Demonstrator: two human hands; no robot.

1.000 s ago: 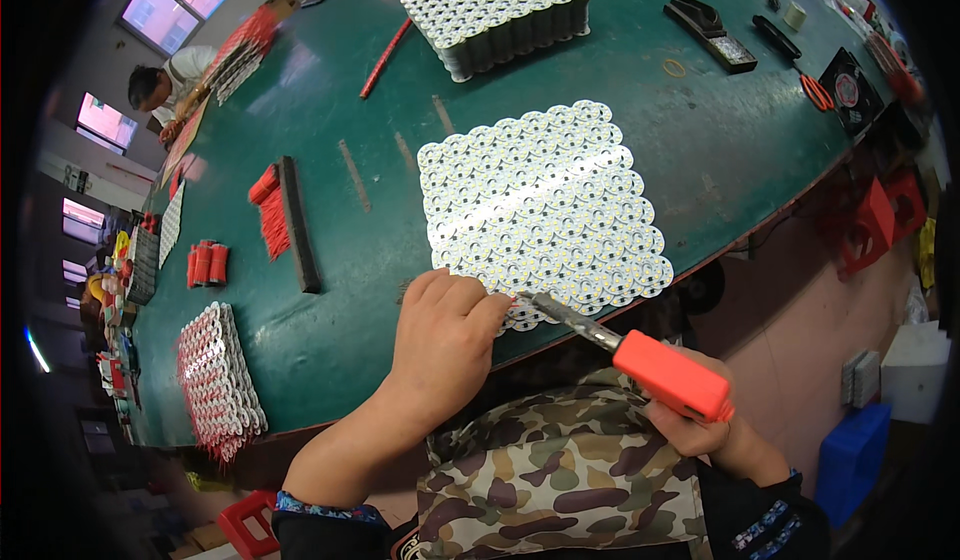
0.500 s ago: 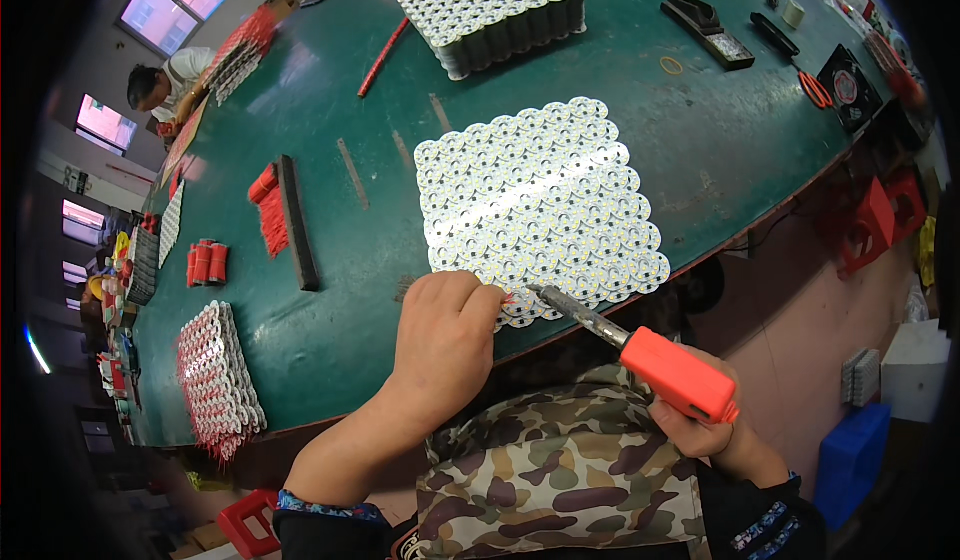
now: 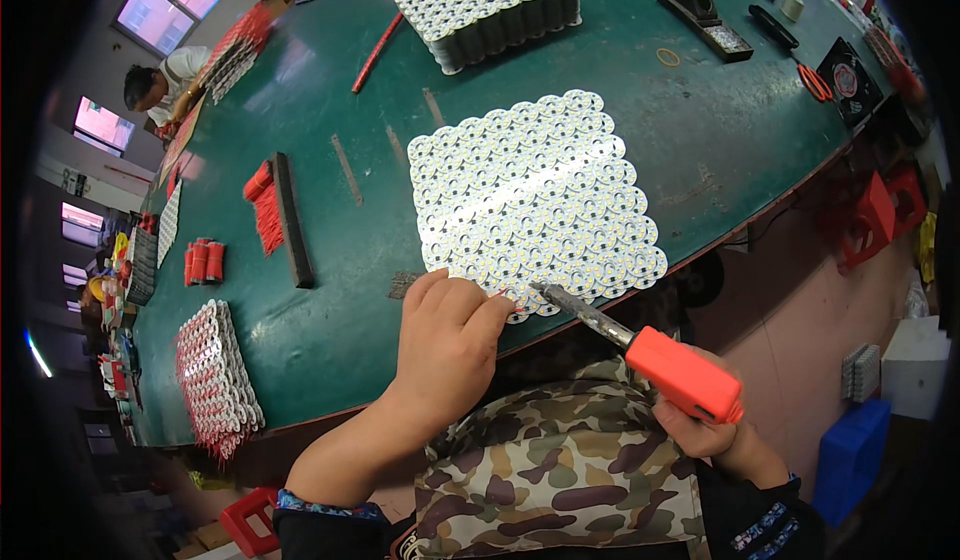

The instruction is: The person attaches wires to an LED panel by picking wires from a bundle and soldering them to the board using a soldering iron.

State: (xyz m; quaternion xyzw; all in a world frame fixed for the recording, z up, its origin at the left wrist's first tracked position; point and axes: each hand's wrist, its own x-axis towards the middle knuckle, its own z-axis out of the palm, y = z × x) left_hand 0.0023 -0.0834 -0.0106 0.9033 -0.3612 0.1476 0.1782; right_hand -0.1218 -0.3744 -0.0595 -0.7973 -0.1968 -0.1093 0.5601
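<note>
A white panel of joined round LED circuit boards [image 3: 525, 200] lies flat on the green table in front of me. My left hand [image 3: 447, 345] is closed in a pinch at its near edge, on a thin red wire [image 3: 517, 309] whose end pokes out past the fingertips. A soldering iron with an orange-red handle [image 3: 685, 375] is in my right hand [image 3: 705, 432], the fingers wrapped round it from below. Its dark tip rests on or just above the panel's near rows, close beside the wire; actual contact is too small to tell.
Behind the panel stands a thick stack of similar boards [image 3: 500, 35]. To the left are a dark bar [image 3: 293, 220], red wire bundles [image 3: 206, 262] and boards with wires attached [image 3: 218, 380]. Orange-handled scissors [image 3: 814, 83] lie far right. Another person [image 3: 165, 85] works at the far left.
The iron's tip has shifted slightly right, and my left hand has turned a little, staying at the near edge. The panel appears slightly higher and further left in view.
</note>
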